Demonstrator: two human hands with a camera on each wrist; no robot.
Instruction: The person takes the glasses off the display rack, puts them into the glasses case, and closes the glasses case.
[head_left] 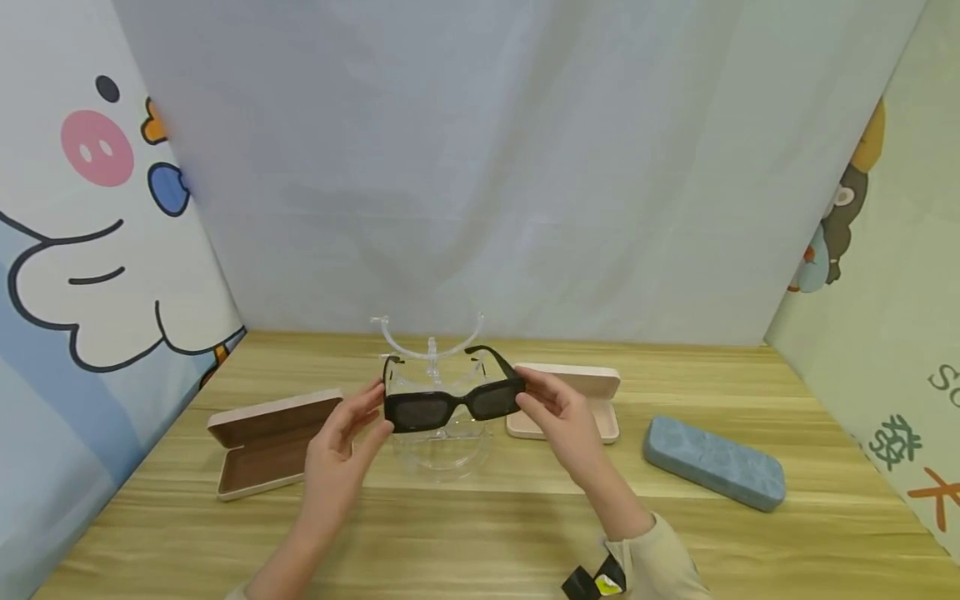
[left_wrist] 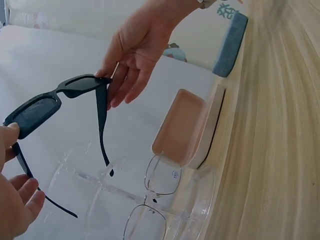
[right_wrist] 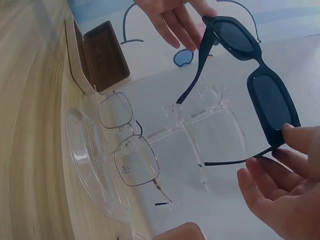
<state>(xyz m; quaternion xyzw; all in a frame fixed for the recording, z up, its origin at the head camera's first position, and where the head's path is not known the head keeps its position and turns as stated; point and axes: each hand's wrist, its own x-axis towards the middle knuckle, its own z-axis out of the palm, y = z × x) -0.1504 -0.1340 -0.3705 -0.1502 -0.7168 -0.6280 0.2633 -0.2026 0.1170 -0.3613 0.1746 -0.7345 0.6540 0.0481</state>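
Wood-grain tabletop fills the lower half of the head view, boxed in by a grey cloth backdrop and cartoon-printed panels at either side. At the left of the frame lies an open case with a brown lining, its lid tipped back. Just right of it, the left hand pinches the left end of the black sunglasses between thumb and fingertips, near the hinge. The sunglasses sit at centre frame, temples unfolded and pointing away from the person, held level in front of the clear acrylic stand. In the wrist views, a pair of thin wire-rimmed glasses already rests on the lower tier of that stand. The right hand pinches the other end of the frame in the same way. Behind it sits an open pink case, and further right a closed blue case lies flat, well apart from the rest.

Judging from this, the sunglasses are being brought to the stand's upper tier. The next move likely calls for keeping the frame level and guiding the bridge onto the support without knocking the wire pair below.
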